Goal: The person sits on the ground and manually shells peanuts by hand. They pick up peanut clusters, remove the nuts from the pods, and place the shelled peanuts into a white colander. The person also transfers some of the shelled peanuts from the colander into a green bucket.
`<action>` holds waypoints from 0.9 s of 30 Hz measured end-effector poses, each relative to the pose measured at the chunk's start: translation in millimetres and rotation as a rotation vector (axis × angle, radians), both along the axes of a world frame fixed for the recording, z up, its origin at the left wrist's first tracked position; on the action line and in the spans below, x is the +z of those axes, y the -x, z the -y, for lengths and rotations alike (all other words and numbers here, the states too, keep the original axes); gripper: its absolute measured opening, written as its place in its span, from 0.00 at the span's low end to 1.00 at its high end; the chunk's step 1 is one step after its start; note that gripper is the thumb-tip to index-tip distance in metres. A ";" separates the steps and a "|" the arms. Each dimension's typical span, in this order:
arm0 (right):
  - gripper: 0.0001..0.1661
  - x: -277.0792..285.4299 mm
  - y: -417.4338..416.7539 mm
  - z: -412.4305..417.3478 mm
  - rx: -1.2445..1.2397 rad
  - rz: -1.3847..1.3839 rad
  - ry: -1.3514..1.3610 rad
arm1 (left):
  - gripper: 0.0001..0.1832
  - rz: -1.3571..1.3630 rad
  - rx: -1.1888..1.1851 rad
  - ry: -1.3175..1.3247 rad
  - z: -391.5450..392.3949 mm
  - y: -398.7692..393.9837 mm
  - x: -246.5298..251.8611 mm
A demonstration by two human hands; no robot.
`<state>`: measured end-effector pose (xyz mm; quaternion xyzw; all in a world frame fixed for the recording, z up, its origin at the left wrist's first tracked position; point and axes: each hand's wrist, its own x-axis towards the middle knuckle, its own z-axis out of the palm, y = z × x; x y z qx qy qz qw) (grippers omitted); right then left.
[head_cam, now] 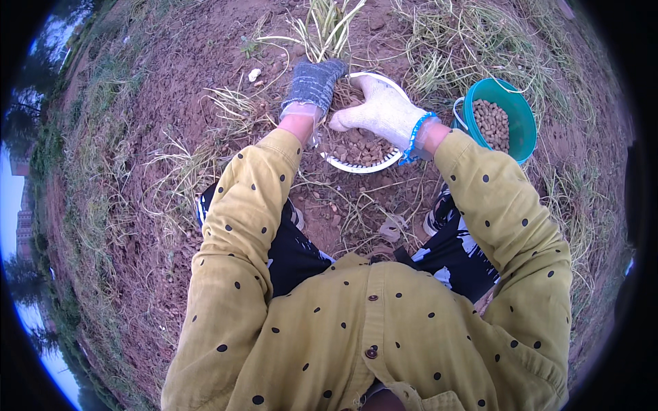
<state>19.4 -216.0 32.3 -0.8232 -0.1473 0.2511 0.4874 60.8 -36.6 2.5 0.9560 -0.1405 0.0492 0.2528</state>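
Note:
My left hand (314, 85), in a grey knit glove, is closed around a bunch of plant stems (326, 31) that stick out beyond it, over the far left rim of a white slatted basket (360, 168). My right hand (383, 110), in a white glove with a blue cuff band, reaches over the same basket with thumb and fingers spread apart. Roots show between the two hands. Peanut pods mixed with soil (362, 150) lie in the basket. Whether my right fingertips touch the roots is hard to tell.
A green bucket (524, 120) part filled with peanut pods (491, 123) stands right of the basket. Pulled plants (462, 38) are heaped at the far right, with more stems (234, 105) on the left. My feet are on either side, nearer than the basket.

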 end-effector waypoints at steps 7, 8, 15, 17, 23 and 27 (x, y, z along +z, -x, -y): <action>0.34 0.5 -8.0 1.9 0.043 -0.018 -0.048 | 0.19 0.172 -0.179 -0.161 -11.7 -1.6 -6.3; 0.32 -7.0 -2.2 2.4 -0.008 -0.162 -0.146 | 0.19 0.201 -0.194 -0.189 -12.9 -2.9 -6.8; 0.22 -8.9 4.0 -9.1 0.107 0.490 0.200 | 0.12 0.142 -0.054 -0.401 -5.7 -6.6 -21.9; 0.17 -4.7 10.9 -17.5 0.124 0.474 0.297 | 0.11 -0.047 0.212 -0.098 -5.6 -26.2 -57.7; 0.14 -6.7 17.5 -22.5 0.025 0.513 0.468 | 0.19 -0.130 0.488 0.404 19.4 -15.0 -46.6; 0.14 0.5 17.9 -14.3 -0.025 0.529 0.294 | 0.15 -0.008 0.103 -0.232 11.2 -26.0 -50.9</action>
